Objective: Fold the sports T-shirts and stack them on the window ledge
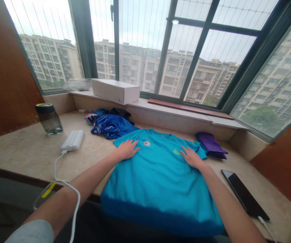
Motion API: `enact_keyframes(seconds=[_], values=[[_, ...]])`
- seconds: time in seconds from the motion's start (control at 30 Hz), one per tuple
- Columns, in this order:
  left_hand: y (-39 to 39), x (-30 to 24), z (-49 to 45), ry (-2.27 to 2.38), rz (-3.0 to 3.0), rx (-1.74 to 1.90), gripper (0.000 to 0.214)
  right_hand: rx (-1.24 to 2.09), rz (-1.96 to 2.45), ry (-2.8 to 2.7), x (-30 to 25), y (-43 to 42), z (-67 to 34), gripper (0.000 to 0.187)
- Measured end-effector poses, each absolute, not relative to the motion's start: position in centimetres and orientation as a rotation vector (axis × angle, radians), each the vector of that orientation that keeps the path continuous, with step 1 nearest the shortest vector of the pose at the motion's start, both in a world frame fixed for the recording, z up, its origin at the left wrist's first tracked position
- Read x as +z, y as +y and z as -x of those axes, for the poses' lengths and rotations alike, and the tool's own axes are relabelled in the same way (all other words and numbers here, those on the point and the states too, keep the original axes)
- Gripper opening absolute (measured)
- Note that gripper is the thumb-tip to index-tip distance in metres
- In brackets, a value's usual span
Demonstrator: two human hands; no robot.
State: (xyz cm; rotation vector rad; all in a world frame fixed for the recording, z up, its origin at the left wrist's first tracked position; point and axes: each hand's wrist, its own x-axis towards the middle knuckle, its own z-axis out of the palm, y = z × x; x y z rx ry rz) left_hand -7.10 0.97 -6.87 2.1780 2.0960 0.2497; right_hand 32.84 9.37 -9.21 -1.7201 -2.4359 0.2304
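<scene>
A teal T-shirt (158, 179) lies spread front side up on the stone-topped ledge, its collar toward the window and its hem hanging over the near edge. Flat on the shirt's left shoulder area rests my left hand (127, 149), fingers stretched out, near a small red and white badge. My right hand (191, 156) lies on the other side of the chest, fingers spread, beside a small green logo. Neither hand grips the cloth.
Crumpled blue clothes (113, 126) lie behind the shirt, a folded purple garment (211, 144) at right. Leftward are a bottle (49, 119) and a white power bank (72, 140), its cable crossing my left forearm. A phone (244, 192) lies right; a white box (116, 91) sits on the sill.
</scene>
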Motion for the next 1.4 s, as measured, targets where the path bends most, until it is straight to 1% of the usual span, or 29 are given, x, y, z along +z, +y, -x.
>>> enact_keyframes(seconds=[0.1,0.23,0.4,0.5,0.6,0.73,0.83,0.93,1.0,1.07,1.13,1.3,1.4], values=[[3.1,-7.2,8.5,2.158,-2.113,0.309,0.064,0.214,1.752,-2.349,-10.9,11.2,-33.4,0.068],[5.2,-7.6,10.3,2.206,-2.092,0.453,0.056,0.130,1.669,-2.172,-12.3,12.6,-37.3,0.063],[5.6,-7.7,11.3,2.225,-2.144,0.593,0.049,-0.026,2.000,-2.066,-12.6,13.1,-43.1,0.066],[5.4,-7.4,11.8,2.283,-2.136,0.605,0.048,-0.028,2.130,-2.045,-12.4,13.0,-43.9,0.069],[5.1,-6.9,12.3,2.380,-2.088,0.601,0.048,0.026,2.152,-1.973,-12.1,13.0,-43.3,0.065],[4.4,-6.4,12.9,2.599,-1.999,0.591,0.047,-0.002,2.059,-1.891,-11.1,12.7,-41.8,0.067],[4.0,-6.2,13.3,2.752,-1.918,0.565,0.051,-0.026,1.717,-1.890,-9.5,11.4,-39.4,0.067],[3.7,-6.2,13.5,2.852,-1.786,0.546,0.061,0.159,1.265,-2.155,-8.1,9.5,-36.3,0.063],[3.6,-6.2,13.6,2.886,-1.691,0.543,0.066,0.315,1.115,-2.293,-7.7,8.4,-34.8,0.058],[3.5,-6.0,13.7,2.898,-1.630,0.564,0.068,0.374,1.116,-2.290,-7.8,8.0,-34.0,0.055],[3.3,-5.7,13.8,2.899,-1.605,0.611,0.068,0.360,1.172,-2.260,-8.4,8.1,-34.0,0.056],[3.1,-5.3,14.5,2.941,-1.490,0.670,0.075,0.319,1.317,-2.410,-11.0,9.2,-34.9,0.074],[3.3,-5.4,14.9,2.962,-1.402,0.668,0.077,0.284,1.360,-2.481,-11.6,9.2,-35.1,0.076]])
